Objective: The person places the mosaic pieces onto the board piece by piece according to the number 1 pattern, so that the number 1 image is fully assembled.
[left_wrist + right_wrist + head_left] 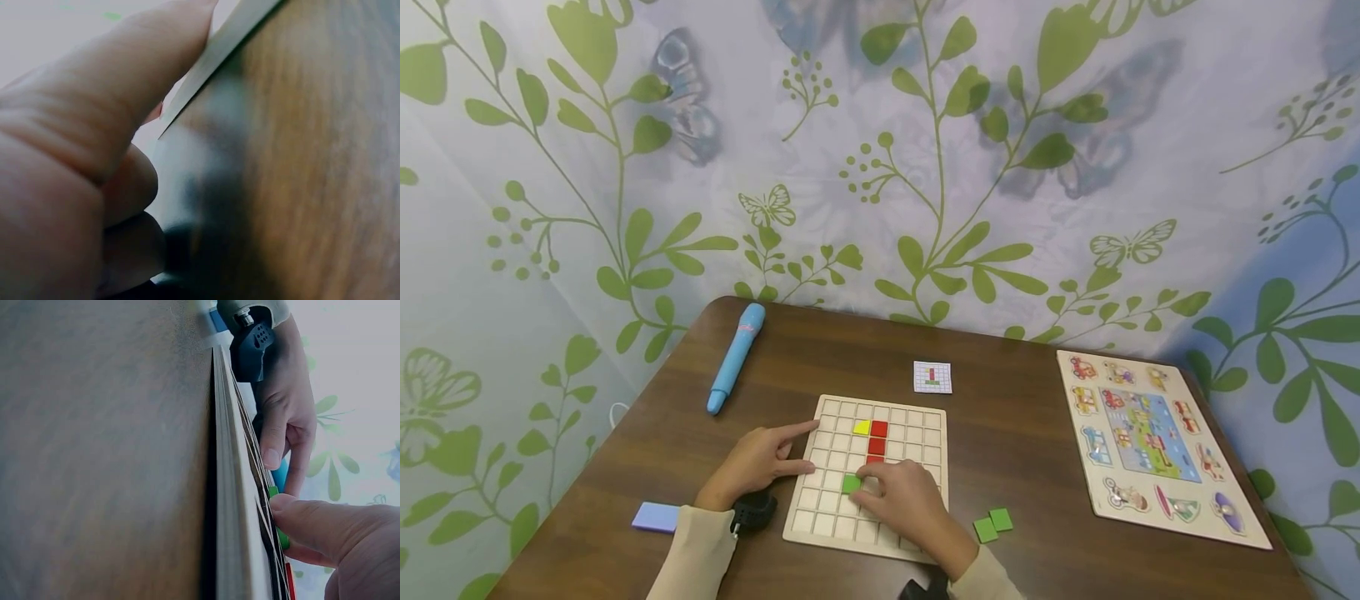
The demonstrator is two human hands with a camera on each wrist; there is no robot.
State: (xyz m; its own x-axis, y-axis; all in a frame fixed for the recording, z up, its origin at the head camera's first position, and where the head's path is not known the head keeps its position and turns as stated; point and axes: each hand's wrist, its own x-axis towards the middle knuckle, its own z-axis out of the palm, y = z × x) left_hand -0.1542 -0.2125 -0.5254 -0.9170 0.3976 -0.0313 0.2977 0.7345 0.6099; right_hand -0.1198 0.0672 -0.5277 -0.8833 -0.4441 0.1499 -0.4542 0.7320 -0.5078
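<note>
A pale wooden grid board point(826, 523) lies on the brown table point(1015, 433). In its cells sit a yellow tile point(862, 427) and two red tiles point(877, 437) in a column. My right hand point(880, 490) pinches a green tile point(851, 483) in a cell below the red ones. My left hand point(778, 454) rests at the board's left edge, index finger and thumb straight on the frame. In the right wrist view the green tile point(273, 491) shows edge-on by my right fingertip point(300, 515), with the left hand point(287, 425) beyond it.
Two loose green tiles point(992, 525) lie right of the board. A small pattern card point(932, 377) lies behind it. A blue pen point(736, 357) and a purple block point(656, 517) are at the left. A peg puzzle point(1157, 442) is at the right.
</note>
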